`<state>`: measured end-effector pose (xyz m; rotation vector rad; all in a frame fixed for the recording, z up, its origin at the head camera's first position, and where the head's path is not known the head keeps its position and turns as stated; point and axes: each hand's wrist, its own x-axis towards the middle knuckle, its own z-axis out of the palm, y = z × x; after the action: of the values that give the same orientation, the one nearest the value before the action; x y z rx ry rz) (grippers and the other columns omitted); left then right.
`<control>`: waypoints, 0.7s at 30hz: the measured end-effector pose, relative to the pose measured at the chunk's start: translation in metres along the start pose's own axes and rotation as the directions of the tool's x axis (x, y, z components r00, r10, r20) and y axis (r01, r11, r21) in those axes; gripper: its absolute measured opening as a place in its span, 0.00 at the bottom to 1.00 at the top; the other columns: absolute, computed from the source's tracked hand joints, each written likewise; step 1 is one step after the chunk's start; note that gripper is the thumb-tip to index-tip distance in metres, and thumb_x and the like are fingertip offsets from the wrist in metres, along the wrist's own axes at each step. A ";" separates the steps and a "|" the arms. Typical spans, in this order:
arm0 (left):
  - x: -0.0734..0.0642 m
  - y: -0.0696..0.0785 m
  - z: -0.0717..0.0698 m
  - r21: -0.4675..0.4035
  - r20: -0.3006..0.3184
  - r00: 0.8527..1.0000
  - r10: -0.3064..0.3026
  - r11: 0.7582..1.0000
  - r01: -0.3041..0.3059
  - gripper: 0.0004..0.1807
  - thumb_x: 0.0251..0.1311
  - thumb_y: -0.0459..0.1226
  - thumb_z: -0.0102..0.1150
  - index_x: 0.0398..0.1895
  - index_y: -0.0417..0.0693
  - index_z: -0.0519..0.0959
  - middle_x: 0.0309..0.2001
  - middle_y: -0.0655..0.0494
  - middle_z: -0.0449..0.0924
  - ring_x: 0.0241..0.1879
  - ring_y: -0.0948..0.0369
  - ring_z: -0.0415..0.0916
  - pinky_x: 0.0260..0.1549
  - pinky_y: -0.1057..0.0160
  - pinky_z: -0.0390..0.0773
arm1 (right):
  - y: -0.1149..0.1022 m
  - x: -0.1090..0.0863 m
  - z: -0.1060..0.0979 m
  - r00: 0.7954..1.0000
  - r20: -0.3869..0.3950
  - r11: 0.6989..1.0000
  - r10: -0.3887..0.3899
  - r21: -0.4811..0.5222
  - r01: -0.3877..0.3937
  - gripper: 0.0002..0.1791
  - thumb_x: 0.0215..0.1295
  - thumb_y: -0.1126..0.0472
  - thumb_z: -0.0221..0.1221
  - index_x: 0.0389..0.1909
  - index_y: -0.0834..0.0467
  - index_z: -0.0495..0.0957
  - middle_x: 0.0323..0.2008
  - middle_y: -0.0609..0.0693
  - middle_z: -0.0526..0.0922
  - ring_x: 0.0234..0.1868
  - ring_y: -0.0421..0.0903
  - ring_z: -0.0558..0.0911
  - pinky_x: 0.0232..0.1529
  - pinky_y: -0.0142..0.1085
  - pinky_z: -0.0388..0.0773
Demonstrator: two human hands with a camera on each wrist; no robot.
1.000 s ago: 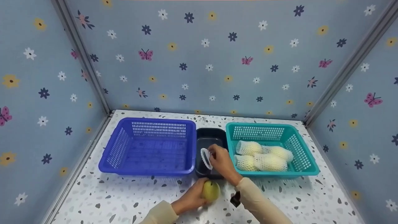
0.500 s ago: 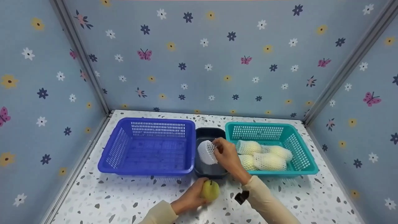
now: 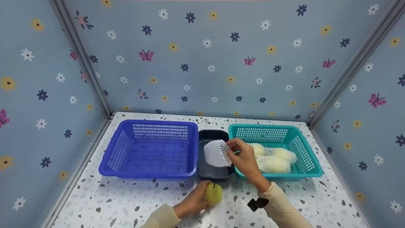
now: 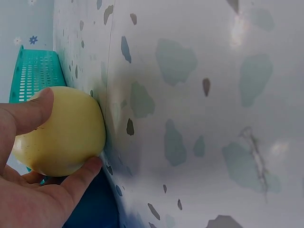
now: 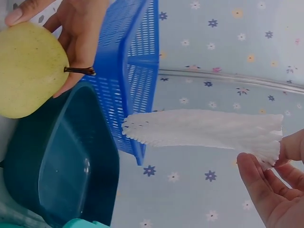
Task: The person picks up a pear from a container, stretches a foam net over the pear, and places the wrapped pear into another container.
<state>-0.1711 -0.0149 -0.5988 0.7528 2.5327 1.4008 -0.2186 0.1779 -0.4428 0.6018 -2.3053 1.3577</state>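
My left hand grips a yellow-green pear just in front of the black tray, its dark stem pointing away from me. In the left wrist view, thumb and fingers curl round the pear. Above the tray, my right hand pinches one edge of a white foam net sleeve. The right wrist view shows the foam net sleeve hanging flat from thumb and fingers, with nothing inside that I can see.
The dark tray stands between a blue-purple basket on the left and a teal basket on the right. Several pears in foam nets lie in the teal basket. A patterned wall rises behind.
My right hand has moved right with the foam net sleeve, which has turned from edge-on to show its flat side. My left hand and the pear have stayed in place.
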 end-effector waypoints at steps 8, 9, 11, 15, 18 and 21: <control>0.000 0.001 -0.002 0.017 0.010 1.000 0.007 1.000 -0.007 0.38 0.39 0.25 0.66 0.58 0.38 0.64 0.54 0.47 0.68 0.52 0.51 0.69 0.54 0.50 0.69 | -0.038 -0.009 -0.026 0.999 -0.023 0.997 -0.023 0.067 0.024 0.08 0.57 0.81 0.55 0.38 0.72 0.76 0.29 0.61 0.80 0.27 0.53 0.80 0.23 0.31 0.77; 0.000 0.001 -0.002 0.018 0.011 1.000 0.006 1.000 -0.006 0.38 0.39 0.25 0.66 0.58 0.38 0.64 0.54 0.47 0.68 0.52 0.51 0.69 0.53 0.50 0.69 | -0.038 -0.011 -0.027 0.999 -0.029 0.997 -0.027 0.076 0.030 0.08 0.57 0.81 0.56 0.38 0.72 0.76 0.29 0.60 0.80 0.27 0.53 0.81 0.24 0.32 0.78; -0.001 0.002 -0.002 0.012 0.010 1.000 0.001 1.000 -0.001 0.38 0.38 0.25 0.67 0.58 0.39 0.64 0.53 0.48 0.69 0.52 0.51 0.69 0.53 0.50 0.69 | -0.036 -0.014 -0.030 0.999 -0.040 0.996 -0.029 0.088 0.032 0.08 0.56 0.82 0.56 0.37 0.72 0.76 0.29 0.59 0.80 0.27 0.52 0.81 0.24 0.33 0.79; 0.000 0.002 -0.002 0.002 0.010 1.000 0.001 1.000 -0.001 0.38 0.37 0.24 0.67 0.58 0.38 0.64 0.54 0.47 0.69 0.53 0.51 0.69 0.55 0.49 0.68 | -0.033 -0.020 -0.034 0.998 -0.052 0.994 -0.035 0.104 0.040 0.09 0.56 0.82 0.56 0.37 0.73 0.76 0.31 0.60 0.80 0.28 0.53 0.81 0.25 0.34 0.79; 0.000 0.003 -0.003 -0.006 0.015 1.000 -0.004 1.000 0.004 0.39 0.37 0.24 0.66 0.59 0.37 0.64 0.54 0.46 0.68 0.54 0.50 0.68 0.56 0.48 0.67 | -0.030 -0.023 -0.036 0.998 -0.058 0.993 -0.039 0.112 0.045 0.09 0.56 0.82 0.57 0.37 0.73 0.76 0.31 0.62 0.80 0.28 0.54 0.80 0.26 0.33 0.79; 0.000 0.002 -0.002 -0.016 0.017 1.000 -0.012 1.000 0.013 0.40 0.37 0.24 0.66 0.60 0.37 0.63 0.55 0.45 0.68 0.55 0.49 0.68 0.57 0.48 0.66 | -0.028 -0.026 -0.037 0.998 -0.065 0.991 -0.027 0.126 0.035 0.09 0.56 0.82 0.57 0.38 0.73 0.76 0.31 0.63 0.79 0.29 0.54 0.80 0.26 0.32 0.79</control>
<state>-0.1708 -0.0158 -0.5959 0.7417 2.5058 1.4035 -0.1777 0.2025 -0.4198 0.6212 -2.1636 1.4953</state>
